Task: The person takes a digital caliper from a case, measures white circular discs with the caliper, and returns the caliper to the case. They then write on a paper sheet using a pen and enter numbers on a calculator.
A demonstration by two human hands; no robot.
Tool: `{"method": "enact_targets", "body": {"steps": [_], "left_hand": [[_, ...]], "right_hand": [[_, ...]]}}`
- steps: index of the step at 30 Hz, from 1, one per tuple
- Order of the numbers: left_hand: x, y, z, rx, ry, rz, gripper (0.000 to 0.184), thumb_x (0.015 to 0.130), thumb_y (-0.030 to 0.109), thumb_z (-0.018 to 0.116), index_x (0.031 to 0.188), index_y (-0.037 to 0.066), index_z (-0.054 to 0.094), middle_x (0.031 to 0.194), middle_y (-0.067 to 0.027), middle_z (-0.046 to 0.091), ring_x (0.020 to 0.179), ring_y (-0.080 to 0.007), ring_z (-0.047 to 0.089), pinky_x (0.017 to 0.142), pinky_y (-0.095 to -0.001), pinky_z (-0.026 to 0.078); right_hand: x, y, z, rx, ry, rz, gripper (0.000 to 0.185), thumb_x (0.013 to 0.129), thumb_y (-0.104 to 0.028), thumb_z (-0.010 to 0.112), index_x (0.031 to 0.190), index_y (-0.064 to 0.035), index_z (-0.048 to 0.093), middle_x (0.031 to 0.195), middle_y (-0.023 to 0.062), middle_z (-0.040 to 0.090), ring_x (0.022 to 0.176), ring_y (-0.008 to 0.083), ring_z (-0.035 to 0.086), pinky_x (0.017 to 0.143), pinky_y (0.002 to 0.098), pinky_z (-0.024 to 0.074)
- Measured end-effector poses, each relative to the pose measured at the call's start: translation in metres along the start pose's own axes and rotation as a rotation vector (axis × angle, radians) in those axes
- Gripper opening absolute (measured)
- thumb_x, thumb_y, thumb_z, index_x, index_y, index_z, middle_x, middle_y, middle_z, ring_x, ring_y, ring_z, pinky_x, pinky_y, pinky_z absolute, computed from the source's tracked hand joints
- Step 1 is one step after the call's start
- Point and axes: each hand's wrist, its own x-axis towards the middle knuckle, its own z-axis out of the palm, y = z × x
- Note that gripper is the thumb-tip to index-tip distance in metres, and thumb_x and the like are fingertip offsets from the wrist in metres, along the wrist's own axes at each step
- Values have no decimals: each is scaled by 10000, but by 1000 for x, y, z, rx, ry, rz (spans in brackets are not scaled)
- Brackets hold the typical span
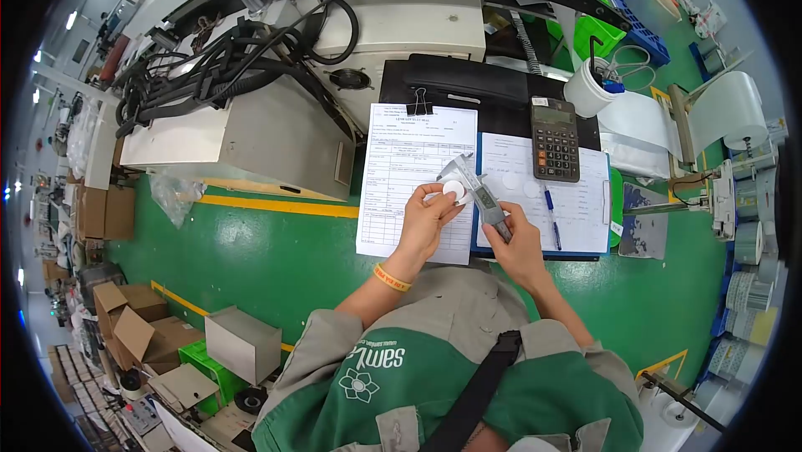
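At frame centre, the left grip [428, 215] is pinching a white disc [454, 190] just left of the caliper [485, 199], whose long axis is slanting lower-right into the clasping right grip [520, 243].

Left of the fingers of the left hand [426, 220], a low way runs over flat paper [388, 189]. Ahead, the clip [419, 105] stands up. The caliper [484, 198] blocks the gap to the right hand [521, 250]; right of its fingers, the pen [552, 218]; ahead-right, the calculator [555, 141] and cup [587, 91].
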Motion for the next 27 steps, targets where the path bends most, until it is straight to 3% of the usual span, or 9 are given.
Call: {"method": "enact_targets", "body": {"steps": [4, 10, 12, 21, 24, 27], "left_hand": [[0, -1, 0, -18, -18, 9, 231, 881, -10, 593, 1066, -24, 457, 1058, -198, 609, 983, -252, 637, 935, -397, 537], [-2, 1, 1, -25, -20, 15, 221, 882, -21, 586, 1055, -13, 450, 1018, -179, 609, 952, -232, 640, 939, -401, 535], [-1, 0, 2, -30, -19, 13, 216, 881, -27, 582, 1047, -4, 446, 1005, -174, 609, 943, -229, 642, 944, -408, 532], [-1, -4, 4, -56, -34, -13, 277, 879, 2, 603, 1086, 9, 420, 1033, -172, 599, 960, -237, 633, 972, -438, 505], [6, -8, -6, 21, 39, 30, 238, 927, 177, 593, 1080, 39, 473, 1114, -138, 603, 1021, -215, 596, 928, -363, 482], [18, -2, -22, 136, 61, 120, 161, 930, 167, 575, 1043, 57, 545, 1091, -102, 631, 1010, -173, 587, 891, -316, 461]], "right_hand": [[0, 3, 2, -2, 31, -37, 375, 838, -106, 674, 1171, 5, 542, 651, 63, 574, 550, 99, 471, 505, 272, 381], [1, -2, -1, -20, 39, -66, 407, 849, -132, 672, 1221, -14, 556, 569, 18, 457, 521, 85, 390, 475, 276, 311], [1, -7, -7, -47, -21, -5, 397, 850, -131, 659, 1213, -20, 541, 708, 117, 594, 581, 158, 527, 560, 294, 436], [0, -2, -12, -61, 10, -7, 426, 841, -143, 668, 1228, -10, 549, 709, 126, 589, 579, 173, 529, 559, 307, 436], [-1, 5, -17, -68, 32, 1, 438, 837, -135, 671, 1229, 12, 543, 724, 125, 604, 586, 159, 545, 560, 288, 450], [-2, 4, -27, -68, 67, -16, 456, 830, -150, 684, 1232, 12, 544, 799, 129, 651, 626, 165, 582, 591, 289, 473]]}}
